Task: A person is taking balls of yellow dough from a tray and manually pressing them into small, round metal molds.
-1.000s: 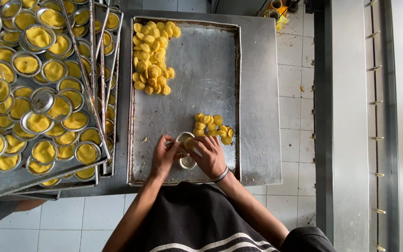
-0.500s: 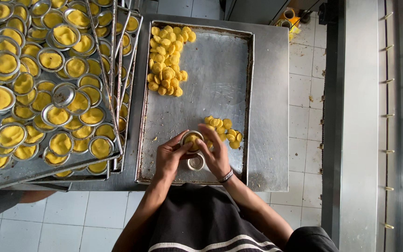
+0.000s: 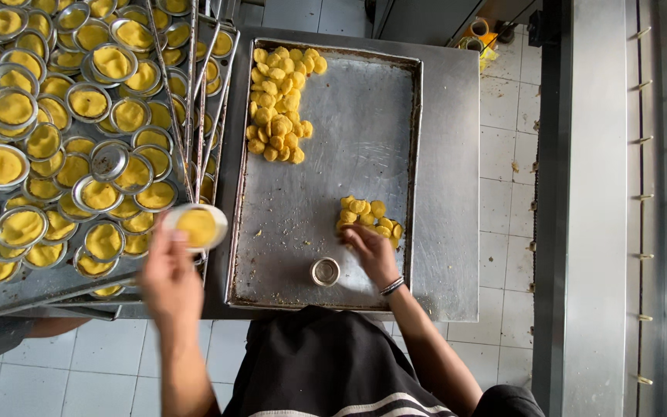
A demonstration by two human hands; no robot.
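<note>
While left hand (image 3: 170, 282) grips filled tart tin (image 3: 197, 226), right hand (image 3: 370, 251) fingers touching dough pile (image 3: 370, 216), hands apart

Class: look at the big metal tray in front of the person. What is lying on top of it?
On the tray lie two heaps of yellow dough pieces and one empty tin. The right hand covers part of the near heap.

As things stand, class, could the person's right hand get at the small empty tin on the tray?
Probably yes: the right hand rests at the small dough pile, the empty tin sits just beside it on the tray, with nothing between.
</note>
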